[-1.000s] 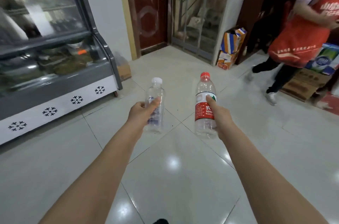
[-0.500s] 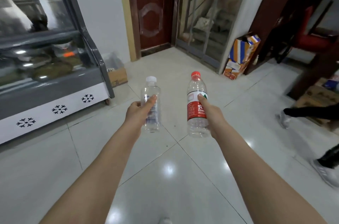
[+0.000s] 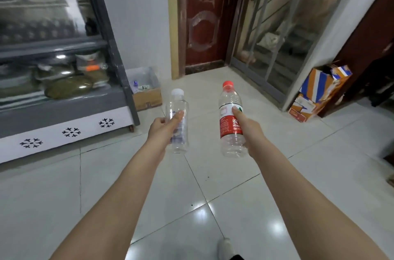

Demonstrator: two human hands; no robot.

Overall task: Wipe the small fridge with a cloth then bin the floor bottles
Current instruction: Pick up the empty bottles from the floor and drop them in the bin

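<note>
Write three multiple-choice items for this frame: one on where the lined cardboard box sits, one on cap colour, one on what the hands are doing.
1. Where is the lined cardboard box?
A. against the display fridge's right end
B. in front of the red door
C. under the right arm

2. What colour is the cap of the bottle in the right hand?
A. white
B. blue
C. red

3. What state are the hands in?
A. both empty
B. each gripping an upright bottle
C. only the left holding one

Answers: 1 A, it stands on the floor beside the fridge. 2 C, the right hand holds the red-capped bottle. 3 B, the left hand grips the white-capped bottle too.
</note>
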